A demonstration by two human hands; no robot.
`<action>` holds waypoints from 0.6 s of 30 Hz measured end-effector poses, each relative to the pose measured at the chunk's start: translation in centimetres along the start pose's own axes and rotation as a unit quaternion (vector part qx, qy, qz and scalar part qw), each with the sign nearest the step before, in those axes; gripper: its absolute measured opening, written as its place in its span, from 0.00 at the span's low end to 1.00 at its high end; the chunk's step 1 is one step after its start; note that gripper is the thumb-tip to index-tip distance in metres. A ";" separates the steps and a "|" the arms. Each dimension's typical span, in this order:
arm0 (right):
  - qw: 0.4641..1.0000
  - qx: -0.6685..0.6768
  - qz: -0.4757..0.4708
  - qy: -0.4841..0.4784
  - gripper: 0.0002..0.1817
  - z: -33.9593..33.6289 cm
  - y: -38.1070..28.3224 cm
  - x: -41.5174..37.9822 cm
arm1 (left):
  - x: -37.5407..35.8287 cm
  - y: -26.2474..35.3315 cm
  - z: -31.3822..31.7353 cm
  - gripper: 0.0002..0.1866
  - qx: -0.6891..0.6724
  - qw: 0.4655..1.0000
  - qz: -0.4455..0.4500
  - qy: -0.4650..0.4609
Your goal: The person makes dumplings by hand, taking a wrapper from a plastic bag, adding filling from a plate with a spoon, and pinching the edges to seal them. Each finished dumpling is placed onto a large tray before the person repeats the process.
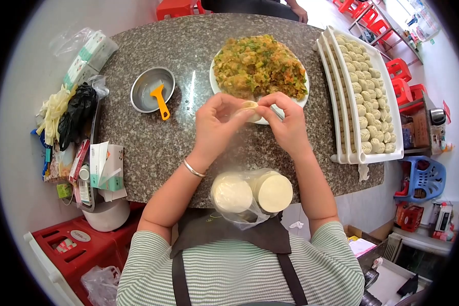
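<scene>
Between my two hands is a small pale dumpling (250,105), over the near rim of the plate. My left hand (214,122) cups it with thumb and fingers closed round it. The thumb and forefinger of my right hand (286,125) pinch its right edge. Just beyond lies a white plate (212,81) heaped with chopped orange and green filling (260,64). In front of my chest, at the table's near edge, two stacks of round dough wrappers (232,194) stand in a clear plastic bag (245,217). My fingers partly hide the dumpling.
Stacked white trays (336,97) at the right carry rows of pleated dumplings (370,102). On the left, a metal bowl (140,97) holds a yellow-handled peeler (159,99). Tissue packs (89,56), bags and boxes crowd the left edge. Another person's hand (299,13) shows at the far side.
</scene>
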State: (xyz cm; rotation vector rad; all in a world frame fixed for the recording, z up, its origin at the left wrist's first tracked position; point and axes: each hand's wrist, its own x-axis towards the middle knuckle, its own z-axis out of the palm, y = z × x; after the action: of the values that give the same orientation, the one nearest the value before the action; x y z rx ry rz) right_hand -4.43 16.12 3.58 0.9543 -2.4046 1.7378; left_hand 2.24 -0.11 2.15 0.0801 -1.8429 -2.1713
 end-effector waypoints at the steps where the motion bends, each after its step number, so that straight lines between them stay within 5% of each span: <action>1: 1.000 0.000 0.000 0.000 0.05 0.1 -0.1 0.0 | 0.1 0.0 0.0 0.12 -0.016 1.000 0.012 -0.002; 4: 0.999 0.020 0.020 0.040 0.05 0.0 0.0 0.0 | 0.2 0.1 -0.3 0.11 -0.053 0.998 -0.032 -0.027; 7: 0.990 0.088 0.106 -0.037 0.05 -0.9 0.3 0.2 | 0.2 0.3 -0.3 0.10 -0.042 0.998 0.000 -0.054; 18: 1.000 -0.006 -0.022 -0.013 0.05 -0.1 0.0 0.0 | -0.1 0.4 0.0 0.09 0.011 1.000 0.007 -0.005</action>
State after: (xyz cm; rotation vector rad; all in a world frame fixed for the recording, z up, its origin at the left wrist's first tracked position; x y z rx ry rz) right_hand -4.48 16.15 3.64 1.0271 -2.3875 1.7055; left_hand 2.43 -0.09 2.52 0.0598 -1.8678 -2.1467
